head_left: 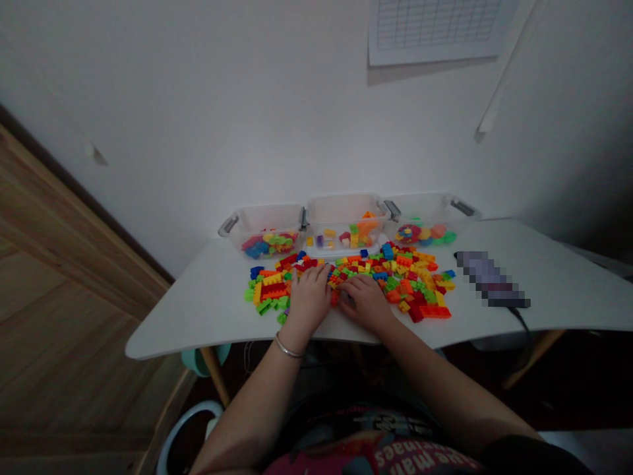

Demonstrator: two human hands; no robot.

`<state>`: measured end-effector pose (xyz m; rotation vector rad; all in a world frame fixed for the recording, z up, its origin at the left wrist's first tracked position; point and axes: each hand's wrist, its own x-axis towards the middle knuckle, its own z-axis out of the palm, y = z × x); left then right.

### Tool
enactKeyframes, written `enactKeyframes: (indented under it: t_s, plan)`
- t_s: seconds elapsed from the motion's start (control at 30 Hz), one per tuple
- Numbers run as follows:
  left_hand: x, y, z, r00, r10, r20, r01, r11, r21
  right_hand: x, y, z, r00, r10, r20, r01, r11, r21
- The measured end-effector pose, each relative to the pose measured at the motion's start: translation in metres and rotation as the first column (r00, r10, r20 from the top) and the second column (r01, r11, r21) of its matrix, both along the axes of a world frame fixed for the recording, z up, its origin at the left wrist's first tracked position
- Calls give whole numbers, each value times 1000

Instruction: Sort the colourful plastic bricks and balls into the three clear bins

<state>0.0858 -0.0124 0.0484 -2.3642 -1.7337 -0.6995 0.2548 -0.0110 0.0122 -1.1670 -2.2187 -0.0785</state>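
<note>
A heap of colourful toy building bricks (368,267) is spread across the white table (208,316). My left hand (310,293) rests palm down over the middle of the heap, fingers stretched out and a little apart. A silver bangle (288,348) circles that wrist. Close beside it on the right, my right hand (364,300) reaches into the near edge of the heap with bent fingers, its thumb apart from them. Bricks lie under and between both hands. Nothing held shows in either hand, though the undersides are hidden.
Against the wall stand three clear plastic bins: the left bin (267,214), the middle bin (341,204) and the right bin (430,204), each with colourful pieces inside. A blurred-out phone-like device (489,280) with a cable lies at the right. A wooden door (74,316) is at left.
</note>
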Motion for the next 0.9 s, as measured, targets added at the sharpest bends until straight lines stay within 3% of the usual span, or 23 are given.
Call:
enactKeyframes:
  t_s: [0.13, 0.27, 0.53, 0.9]
  plan:
    - [8, -16, -12, 986, 68, -154, -70, 998, -9, -2, -1, 0, 999, 20, 46, -20, 1000, -11]
    - [6, -16, -18, 973, 113, -201, -119, 993, -17, -2, 0, -1, 998, 24, 58, -23, 1000, -15]
    - [2, -12, -33, 989, 116, -92, -117, 993, -5, -2, 3, -2, 999, -9, -51, 8, 1000, -15]
    - [6, -6, -30, 993, 117, -5, -117, 993, 11, 1, 3, -2, 973, -66, -221, 60, 998, -35]
